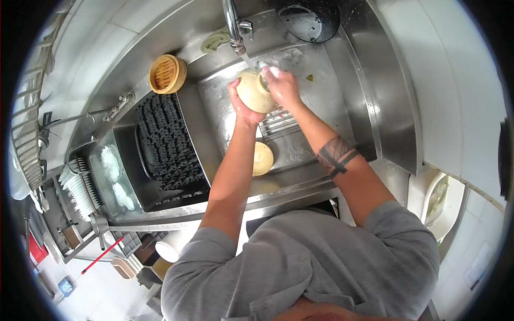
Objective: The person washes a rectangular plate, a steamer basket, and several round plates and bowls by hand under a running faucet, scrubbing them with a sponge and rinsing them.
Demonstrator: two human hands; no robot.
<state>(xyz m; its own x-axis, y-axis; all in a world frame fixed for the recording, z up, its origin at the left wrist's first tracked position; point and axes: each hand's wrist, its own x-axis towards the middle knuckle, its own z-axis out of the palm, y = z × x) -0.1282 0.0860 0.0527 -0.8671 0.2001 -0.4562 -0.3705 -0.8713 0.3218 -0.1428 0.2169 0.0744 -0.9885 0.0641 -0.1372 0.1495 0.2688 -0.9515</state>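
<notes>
My left hand (243, 109) grips a cream-coloured bowl (253, 95) from its left side and below, thumb near the rim. The bowl is tilted, its rounded outside towards me. My right hand (284, 87) is closed on what looks like a pale green scouring pad (263, 80), blurred by motion and partly hidden, pressed against the bowl's right side. Water runs from the faucet (239, 47) just above the bowl. Below my hands, a second cream-coloured bowl (263, 159) lies in the steel sink (332, 101), partly covered by my left forearm.
A bamboo steamer basket (167, 74) stands on the sink's left ledge. Black textured mats (166, 139) fill the left basin. A dark pot (310, 21) sits at the back right. A metal rack (279, 125) lies in the sink. White plates (79, 190) stand upright at far left.
</notes>
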